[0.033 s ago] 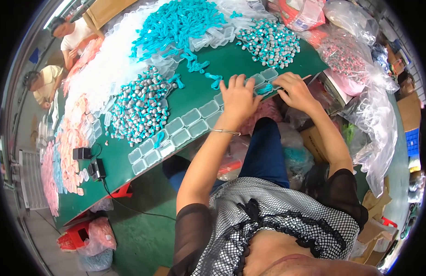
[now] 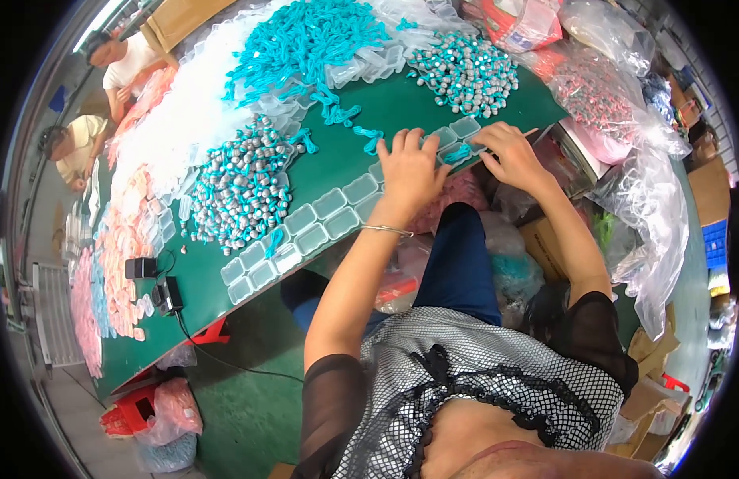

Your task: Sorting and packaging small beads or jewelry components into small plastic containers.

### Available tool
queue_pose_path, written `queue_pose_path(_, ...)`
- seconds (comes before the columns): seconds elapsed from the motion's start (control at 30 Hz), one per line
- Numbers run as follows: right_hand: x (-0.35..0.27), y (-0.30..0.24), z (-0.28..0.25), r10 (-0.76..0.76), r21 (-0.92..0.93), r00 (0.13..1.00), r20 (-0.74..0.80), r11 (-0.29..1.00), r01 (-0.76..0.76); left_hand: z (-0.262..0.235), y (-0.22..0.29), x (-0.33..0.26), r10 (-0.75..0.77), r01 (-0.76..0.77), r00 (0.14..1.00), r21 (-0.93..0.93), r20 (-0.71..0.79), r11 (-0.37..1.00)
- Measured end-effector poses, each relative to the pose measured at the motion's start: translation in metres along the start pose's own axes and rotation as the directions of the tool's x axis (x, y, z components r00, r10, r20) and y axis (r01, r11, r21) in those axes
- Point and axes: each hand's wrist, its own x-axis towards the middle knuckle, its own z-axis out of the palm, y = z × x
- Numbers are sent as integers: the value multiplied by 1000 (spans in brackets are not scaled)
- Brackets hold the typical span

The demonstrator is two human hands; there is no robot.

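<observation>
Along the near table edge runs a double row of clear plastic trays (image 2: pixel 331 203) with small square compartments. My left hand (image 2: pixel 412 172) lies over this row, palm down and fingers spread, with no object visible in it. On the right, my right hand (image 2: pixel 513 156) rests at the row's far end, thumb and fingers apart, fingertips at a tray rim. Between the two hands a teal cord bundle (image 2: pixel 457 154) sits in a compartment. Another teal bundle (image 2: pixel 274 242) lies in a compartment towards the left end. A loose teal bundle (image 2: pixel 371 140) is just beyond my left fingers.
Behind the trays are a pile of grey-and-teal bead-like pieces (image 2: pixel 240 188), a second such pile (image 2: pixel 467 76) and a teal cord heap (image 2: pixel 305 40). A black adapter (image 2: pixel 168 295) trails a cable off the table (image 2: pixel 202 275). Plastic bags (image 2: pixel 601 96) crowd the right. Two people sit far left.
</observation>
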Motion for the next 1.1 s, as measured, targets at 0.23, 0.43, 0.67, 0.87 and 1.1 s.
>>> queue_pose_path(0.23,11,-2,9,53,50,997,56,997,-56,0,6,1,-8,8,998,-7,65,1000)
queue_pose_path(0.43,19,-4,13,47,10,994,98,999,-48,5,8,3,-4,3,993,14,116,1000)
queue_pose_path(0.67,27,-1,23,11,6,991,135,1000,-12,12,6,3,6,-7,997,9,82,1000)
queue_pose_path(0.87,22,-5,29,18,-29,1000,0,999,-18,14,6,2,15,-14,1000,-13,8,1000)
queue_pose_path(1.1,36,0,19,-15,32,993,121,999,11,14,6,2,17,-17,1000,-2,7,1000)
